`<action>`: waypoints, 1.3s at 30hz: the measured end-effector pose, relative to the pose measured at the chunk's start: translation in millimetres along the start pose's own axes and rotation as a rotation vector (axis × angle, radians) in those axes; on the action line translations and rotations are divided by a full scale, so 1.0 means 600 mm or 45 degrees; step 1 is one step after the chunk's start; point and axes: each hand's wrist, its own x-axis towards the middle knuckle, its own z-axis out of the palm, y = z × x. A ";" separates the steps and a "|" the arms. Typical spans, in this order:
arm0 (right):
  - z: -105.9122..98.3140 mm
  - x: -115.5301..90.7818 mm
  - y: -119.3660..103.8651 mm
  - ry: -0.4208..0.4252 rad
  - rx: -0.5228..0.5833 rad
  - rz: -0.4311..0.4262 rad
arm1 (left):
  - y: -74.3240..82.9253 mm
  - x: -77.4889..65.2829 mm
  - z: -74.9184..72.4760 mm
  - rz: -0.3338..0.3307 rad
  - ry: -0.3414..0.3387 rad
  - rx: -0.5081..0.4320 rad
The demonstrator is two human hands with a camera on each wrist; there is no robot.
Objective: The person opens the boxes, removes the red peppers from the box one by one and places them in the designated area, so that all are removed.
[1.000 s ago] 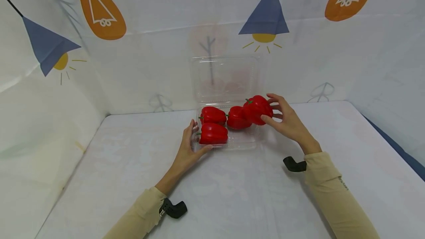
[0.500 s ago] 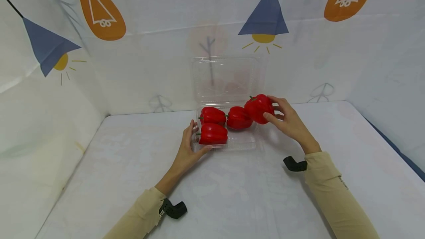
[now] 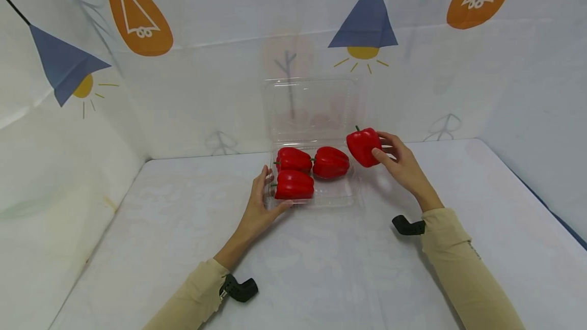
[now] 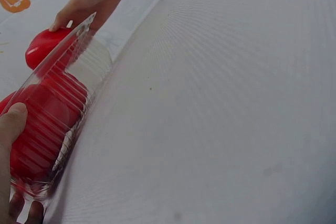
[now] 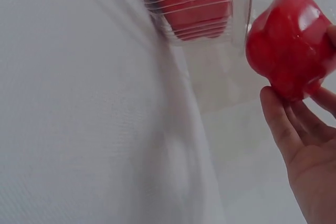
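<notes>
My right hand holds a red bell pepper by its right side, raised at the right edge of a clear plastic clamshell container. Its green stem points up and back. Three more red bell peppers lie inside: one at the back left, one at the front left and one at the back right. My left hand grips the container's front left corner. In the left wrist view its thumb lies over the rim, with fingertips below. The right wrist view shows the lifted pepper resting on the fingers.
The container's clear lid stands raised against the printed white backdrop. A white cloth covers the table. Dark wrist mounts sit at both sleeves. The container's front right part shows bare plastic.
My right hand has lifted the bell pepper up and to the right, and its stem has swung upward. The back right pepper now shows fully. My left hand stays on the container.
</notes>
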 end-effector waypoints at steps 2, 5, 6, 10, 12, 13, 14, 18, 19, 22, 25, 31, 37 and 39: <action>-0.001 -0.004 -0.008 0.006 -0.009 0.021 | 0.000 0.000 0.000 0.002 -0.001 0.004; -0.001 -0.003 -0.002 0.011 0.003 0.054 | 0.001 0.001 0.000 0.000 0.001 0.011; -0.001 -0.002 0.004 0.011 0.014 0.063 | 0.000 0.001 0.000 0.000 0.002 0.012; 0.001 0.008 0.035 0.014 0.072 0.094 | 0.001 0.001 0.001 0.006 0.008 0.012; 0.003 0.012 0.049 0.020 0.092 0.095 | 0.001 0.001 0.000 0.007 0.008 0.012; 0.003 0.014 0.054 0.025 0.100 0.094 | 0.001 0.001 0.000 0.007 0.008 0.013; 0.004 0.015 0.057 0.031 0.107 0.091 | 0.001 0.001 0.000 0.007 0.007 0.015; 0.004 0.016 0.063 0.045 0.125 0.088 | 0.001 0.000 0.000 0.008 0.004 0.017; 0.004 0.016 0.064 0.046 0.128 0.092 | 0.000 0.000 0.000 0.010 0.003 0.018; 0.004 0.015 0.065 0.046 0.129 0.108 | 0.000 0.000 0.000 0.010 0.002 0.021; 0.003 0.015 0.066 0.044 0.118 0.116 | -0.001 0.000 0.000 0.007 0.003 0.027; 0.004 0.016 0.068 0.057 0.108 0.131 | 0.001 0.000 0.000 -0.005 0.004 0.028; 0.005 0.016 0.071 0.062 0.125 0.140 | 0.001 0.000 0.000 -0.007 0.007 0.026; 0.005 0.016 0.074 0.058 0.134 0.145 | 0.001 0.000 0.000 -0.007 0.006 0.026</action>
